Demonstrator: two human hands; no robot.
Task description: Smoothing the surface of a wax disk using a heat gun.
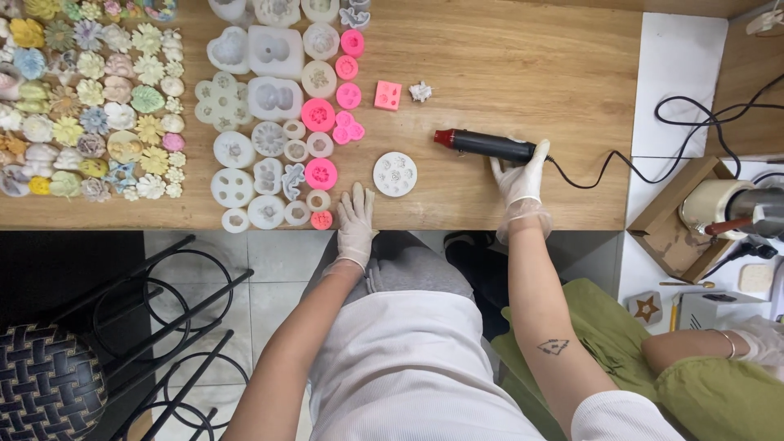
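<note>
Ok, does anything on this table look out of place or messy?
Nothing looks spilled or damaged. The one stray is a small white cast piece lying alone beside the pink square mold. The right hand holds the heat gun; the left hand rests flat.

Matt wooden table [506, 49], black plastic heat gun [490, 146], rubbery moulds [395, 174]

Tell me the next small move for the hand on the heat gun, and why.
Probably lift the heat gun with the right hand and swing its red nozzle toward the round white mould: the gun lies flat on the table, and the left hand rests beside that mould.
</note>
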